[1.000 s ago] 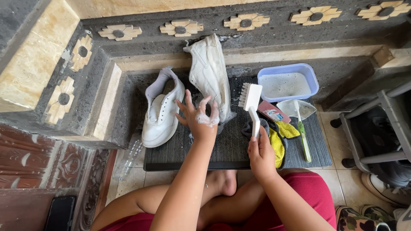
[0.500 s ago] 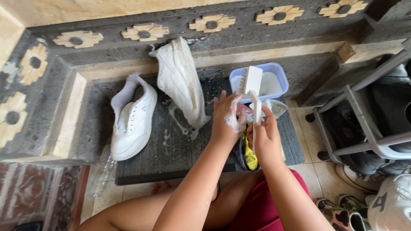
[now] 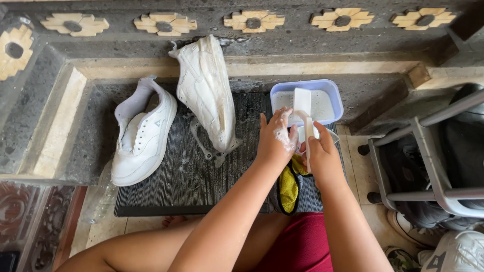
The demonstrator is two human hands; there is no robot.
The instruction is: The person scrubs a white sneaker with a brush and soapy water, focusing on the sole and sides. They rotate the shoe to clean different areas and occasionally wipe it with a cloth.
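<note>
Gripping a white brush [image 3: 302,108] by its handle, right hand [image 3: 322,158] dips it into the soapy tub [image 3: 330,90] at twelve o'clock, sudsy left hand [image 3: 276,138] steadying it with loosely curled fingers.

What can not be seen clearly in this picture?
Head view only:
- Brush: its bristle side faces away and the right hand covers the handle's lower end.
- Tub: the brush and left hand hide part of its contents.
- Yellow cloth: partly under both forearms.
- Things between the hands: too covered to name.
- Shoes at the bottom right: cut off by the edge.
</note>
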